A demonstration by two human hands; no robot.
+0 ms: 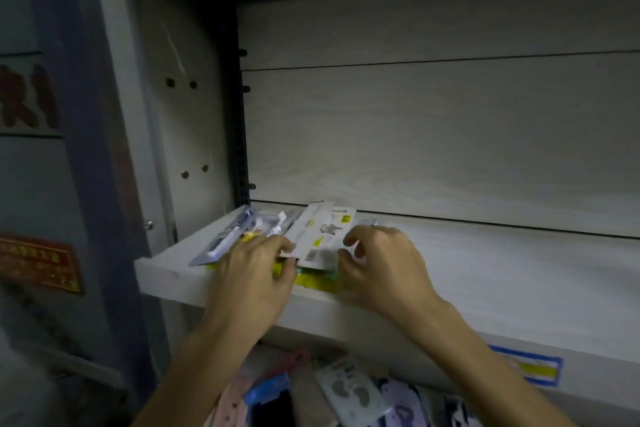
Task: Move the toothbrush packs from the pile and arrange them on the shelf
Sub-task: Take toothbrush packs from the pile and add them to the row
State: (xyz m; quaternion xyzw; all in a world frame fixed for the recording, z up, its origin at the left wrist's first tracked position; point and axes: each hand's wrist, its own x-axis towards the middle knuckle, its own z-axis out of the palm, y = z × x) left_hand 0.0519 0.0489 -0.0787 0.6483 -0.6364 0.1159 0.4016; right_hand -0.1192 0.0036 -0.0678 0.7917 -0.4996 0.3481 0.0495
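Note:
Several toothbrush packs lie in a loose pile at the left end of a pale wooden shelf [502, 274]. On top is a white pack [320, 236] with yellow labels and a small cartoon print. My left hand [254, 267] pinches its near left edge, fingers curled over the pile. My right hand [377, 260] pinches the same pack at its near right edge. A clear pack with a white brush [227, 239] lies to the left. Yellow-green packs [311, 279] stick out underneath at the shelf's front edge.
The shelf's back panel [433, 135] and the board above close in the bay. A perforated black upright [240, 149] stands at the left corner. Below hang carded goods [349, 392]. A blue and yellow price tag [533, 369] sits on the shelf front.

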